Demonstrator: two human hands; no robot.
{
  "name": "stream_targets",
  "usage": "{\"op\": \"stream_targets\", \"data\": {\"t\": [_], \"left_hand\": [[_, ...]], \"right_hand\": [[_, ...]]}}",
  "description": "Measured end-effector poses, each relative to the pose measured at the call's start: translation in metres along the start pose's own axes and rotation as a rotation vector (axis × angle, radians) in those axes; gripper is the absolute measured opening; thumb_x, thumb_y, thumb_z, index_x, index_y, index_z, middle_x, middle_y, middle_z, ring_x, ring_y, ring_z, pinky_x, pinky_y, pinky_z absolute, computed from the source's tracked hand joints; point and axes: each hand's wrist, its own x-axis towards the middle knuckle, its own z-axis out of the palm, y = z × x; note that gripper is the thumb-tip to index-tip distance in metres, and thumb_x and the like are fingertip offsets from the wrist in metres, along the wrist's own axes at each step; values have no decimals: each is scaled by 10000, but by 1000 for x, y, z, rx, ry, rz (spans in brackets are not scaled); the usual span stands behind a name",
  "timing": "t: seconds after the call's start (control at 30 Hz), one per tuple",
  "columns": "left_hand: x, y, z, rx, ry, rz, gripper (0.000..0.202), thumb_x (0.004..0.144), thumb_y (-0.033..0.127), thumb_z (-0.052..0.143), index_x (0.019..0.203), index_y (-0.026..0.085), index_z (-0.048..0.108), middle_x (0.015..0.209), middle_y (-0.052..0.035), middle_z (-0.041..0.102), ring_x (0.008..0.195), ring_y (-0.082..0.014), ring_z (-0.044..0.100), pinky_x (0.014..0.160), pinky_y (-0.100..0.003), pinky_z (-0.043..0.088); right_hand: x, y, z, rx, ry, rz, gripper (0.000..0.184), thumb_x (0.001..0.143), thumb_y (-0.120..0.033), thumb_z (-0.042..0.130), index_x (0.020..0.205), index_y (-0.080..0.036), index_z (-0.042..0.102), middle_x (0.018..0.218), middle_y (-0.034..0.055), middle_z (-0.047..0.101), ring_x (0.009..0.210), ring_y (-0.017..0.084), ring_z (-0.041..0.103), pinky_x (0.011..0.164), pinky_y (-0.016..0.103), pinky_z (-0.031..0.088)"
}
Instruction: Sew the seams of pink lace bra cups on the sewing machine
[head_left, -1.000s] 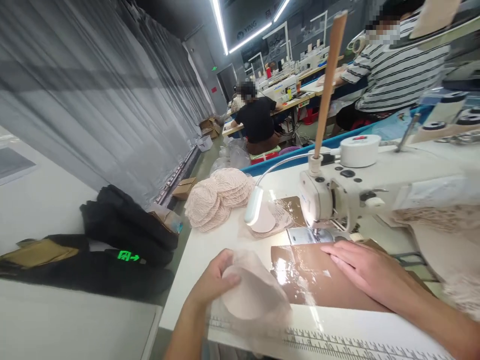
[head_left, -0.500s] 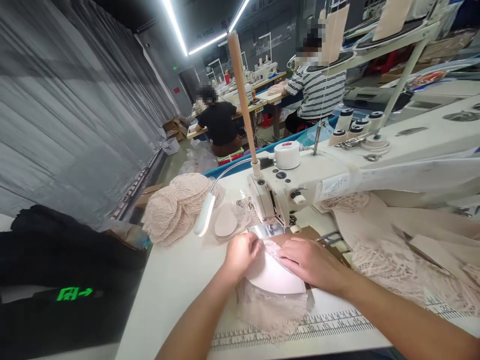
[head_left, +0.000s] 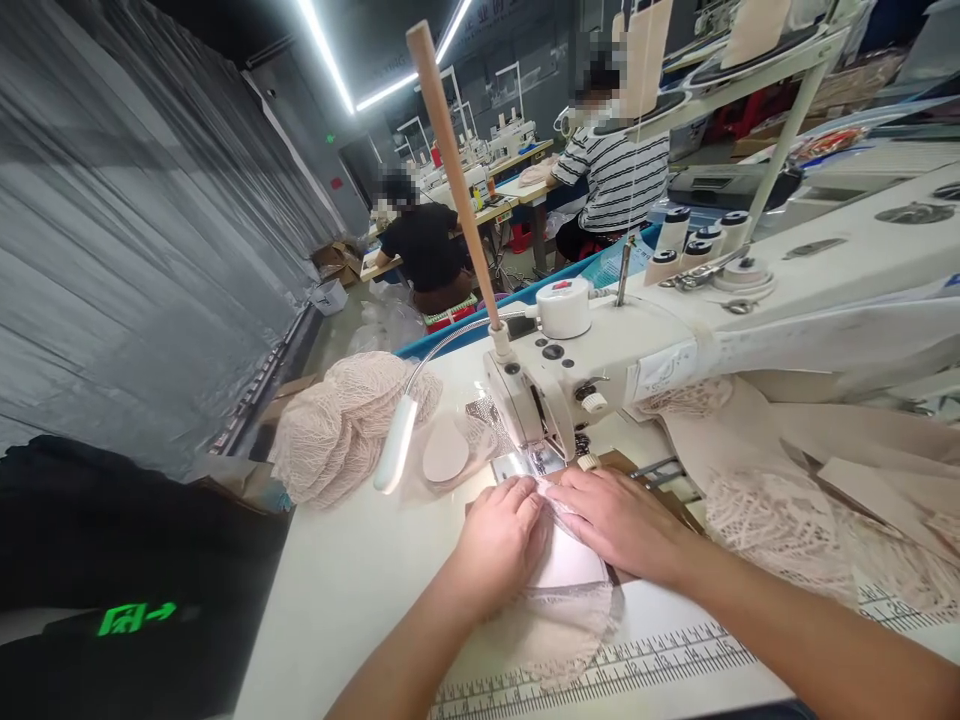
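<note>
Fingers (head_left: 519, 494) of your left hand (head_left: 501, 540) (together) and right hand (head_left: 622, 518) (slightly parted) lie on pale fabric (head_left: 570, 560), any pinch hidden. Guide it flat.

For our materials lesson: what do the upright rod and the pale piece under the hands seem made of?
Rod: probably wood, matte, judging by its tan-brown colour. Pale piece: apparently fabric, smooth, perhaps foam-backed; sheer, lace-like material shows below.

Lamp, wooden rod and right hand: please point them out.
Lamp (head_left: 396, 445), head view: middle of its white head.
Wooden rod (head_left: 457, 176), head view: middle of its shaft.
Right hand (head_left: 619, 515), head view: back of the hand.
</note>
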Motion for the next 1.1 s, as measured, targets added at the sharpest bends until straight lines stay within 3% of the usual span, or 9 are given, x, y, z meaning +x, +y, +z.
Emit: {"op": "stream_targets", "data": {"t": [0.17, 0.57, 0.93, 1.1], "left_hand": [[5, -10, 0, -53, -65, -10, 446, 884, 278, 480, 1291, 96, 477, 1322, -180, 536, 1219, -293, 503, 1000, -471, 461], [15, -21, -3, -116, -176, -53, 579, 856, 356, 504, 1336, 34, 469, 1386, -196, 476, 1297, -321, 416, 1101, -465, 370], [26, -32, -15, -51, -259, 28, 564, 848, 329, 504, 1342, 60, 463, 1256, -200, 572, 1151, -325, 525, 1013, -506, 435], [22, -29, -25, 18, -186, 102, 431, 797, 170, 498, 1219, 111, 557, 1251, -161, 578, 1141, -324, 519, 1030, -547, 388]], "right_hand": [[2, 0, 2, -50, -27, 46, 213, 862, -133, 491, 1017, -180, 628, 911, 49, 633, 766, 195, 562, 726, 347, 437], [6, -1, -1, -68, -36, 123, 198, 870, -131, 457, 966, -187, 621, 850, 34, 646, 744, 197, 551, 682, 330, 394], [11, -1, 1, -126, -18, 167, 155, 829, -115, 498, 855, -197, 626, 755, 40, 614, 725, 197, 519, 625, 297, 349], [8, 3, -4, -72, -16, 167, 269, 866, -85, 434, 907, -215, 666, 769, 41, 625, 739, 193, 531, 686, 305, 369]]}}
